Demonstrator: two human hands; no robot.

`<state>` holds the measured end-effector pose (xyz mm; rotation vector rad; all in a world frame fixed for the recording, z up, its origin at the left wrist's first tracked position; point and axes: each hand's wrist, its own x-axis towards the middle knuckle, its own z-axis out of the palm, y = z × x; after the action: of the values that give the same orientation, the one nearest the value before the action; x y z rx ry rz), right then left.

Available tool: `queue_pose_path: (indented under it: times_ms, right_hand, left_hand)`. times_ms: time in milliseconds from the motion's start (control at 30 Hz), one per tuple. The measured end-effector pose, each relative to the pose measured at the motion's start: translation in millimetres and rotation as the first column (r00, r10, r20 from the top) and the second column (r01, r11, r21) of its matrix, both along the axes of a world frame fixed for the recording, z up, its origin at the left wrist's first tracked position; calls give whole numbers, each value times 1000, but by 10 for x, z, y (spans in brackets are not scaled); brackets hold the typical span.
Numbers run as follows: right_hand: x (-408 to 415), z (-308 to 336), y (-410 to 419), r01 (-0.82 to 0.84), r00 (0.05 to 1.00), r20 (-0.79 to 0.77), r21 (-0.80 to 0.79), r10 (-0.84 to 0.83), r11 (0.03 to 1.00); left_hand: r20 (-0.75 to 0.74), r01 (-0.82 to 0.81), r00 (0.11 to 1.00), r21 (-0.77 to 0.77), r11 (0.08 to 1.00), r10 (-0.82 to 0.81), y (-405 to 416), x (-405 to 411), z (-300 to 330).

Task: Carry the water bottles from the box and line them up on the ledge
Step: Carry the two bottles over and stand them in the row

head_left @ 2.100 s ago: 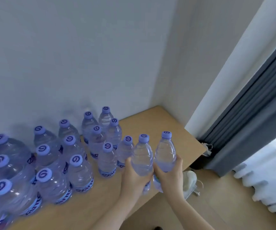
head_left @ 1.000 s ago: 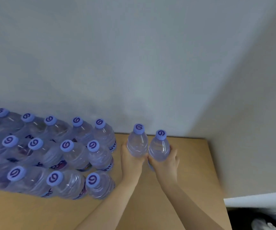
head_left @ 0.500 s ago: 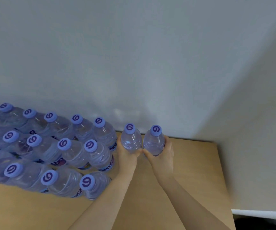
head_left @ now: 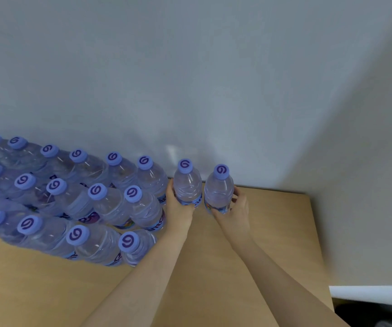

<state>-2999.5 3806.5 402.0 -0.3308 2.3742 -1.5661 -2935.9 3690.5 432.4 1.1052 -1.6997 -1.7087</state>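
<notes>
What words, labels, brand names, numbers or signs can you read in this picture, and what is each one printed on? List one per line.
Spiral swirl sign, no letters: on each bottle cap, for example this cap.
Dark lettering on the bottle labels, for example this label: cut off and blurred, not readable.
Label of the bottle in the left hand: mostly covered, not readable.
No numbers can be read anywhere.

On the ledge (head_left: pixel 272 232), two bottles (head_left: pixel 187 185) stand side by side against the wall (head_left: pixel 190 79), right of the rows of bottles (head_left: pixel 72 199).
</notes>
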Motion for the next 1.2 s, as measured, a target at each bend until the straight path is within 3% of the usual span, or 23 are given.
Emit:
queue_pose_path:
  times_ms: [133, 300, 400, 767, 867, 1100, 1200]
  right_hand:
    - [23, -48, 103, -51, 997, 55, 70, 47, 996]
    - [81, 128, -6, 7, 999, 51, -155, 1, 988]
    - [50, 186, -63, -20, 1000, 2, -203, 20, 979]
    - [-201, 230, 30, -196, 977, 61, -132, 205, 972]
    - [-254, 266, 36, -189, 982, 13, -13, 189, 982]
    - [-163, 315, -150, -15, 999, 38, 2, 15, 1000]
    - [-166, 321, -119, -32, 999, 2, -32, 32, 999]
  left_hand:
    - [5, 4, 1000, -46, 999, -4, -7, 25, 34]
    - [-63, 35, 997, -6, 999, -36, 4, 76, 51]
    - [-103, 27, 994, 18, 999, -25, 10, 89, 77]
    - [-133, 44, 990, 42, 998, -38, -74, 39, 77]
    - [-134, 59, 989, 22, 998, -55, -87, 47, 64]
    - [-73, 53, 996, -32, 998, -55, -54, 37, 20]
    - [-65, 42, 997, -24, 999, -44, -52, 36, 16]
